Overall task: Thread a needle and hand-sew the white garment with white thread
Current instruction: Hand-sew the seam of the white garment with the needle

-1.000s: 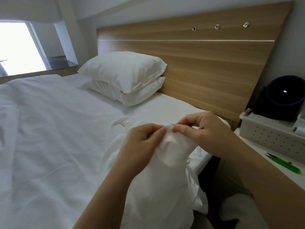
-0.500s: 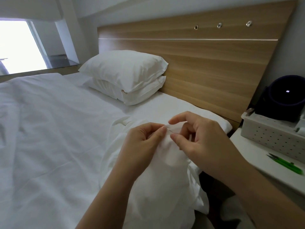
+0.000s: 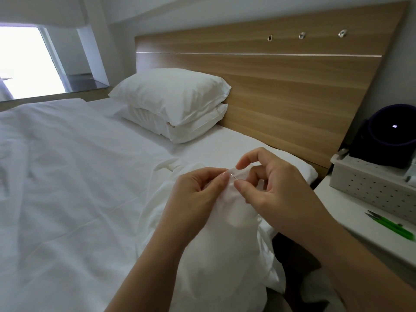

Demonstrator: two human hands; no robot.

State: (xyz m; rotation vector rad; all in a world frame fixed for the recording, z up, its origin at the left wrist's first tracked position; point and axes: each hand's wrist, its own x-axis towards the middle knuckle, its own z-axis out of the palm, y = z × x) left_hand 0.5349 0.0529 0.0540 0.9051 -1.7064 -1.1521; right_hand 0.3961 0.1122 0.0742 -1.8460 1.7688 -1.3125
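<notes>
One bed (image 3: pixel 67 176) filled most of the view, and everything else is placed from it: one wooden headboard (image 3: pixel 281 86) stood at its head, and two white pillows (image 3: pixel 171 97) lay stacked on it against that board. The single white garment (image 3: pixel 225 244) was bunched at the bed's near edge, on the nightstand side, lifted off the sheet at its top and trailing down over the edge. It looked light, thin and limp, so it would sag and slide unless a fold was pinched close to the stitch line and kept taut there. One nightstand (image 3: pixel 349 210) beside the bed carried one perforated basket (image 3: pixel 371 190), with a dark round object (image 3: pixel 391 134) resting on it. Two hands worked over the bed's edge. The left hand (image 3: pixel 198 194) pinched the raised fold of the garment between thumb and fingers. The right hand (image 3: pixel 276 190) had its thumb and forefinger parted, the thumb tip just beside the needle and the forefinger lifted clear, its other fingers loosely curled, gripping nothing that could be seen. One pair of green snips (image 3: pixel 389 226) lay on the nightstand, well apart from the work. One needle (image 3: pixel 233 176) stuck out of the fold, between the two hands; thin, stiff, smooth and sharp, it was probably best taken by a firm pinch on the shaft, away from the point. The white thread could not be made out against the cloth, so no count of it was possible.
</notes>
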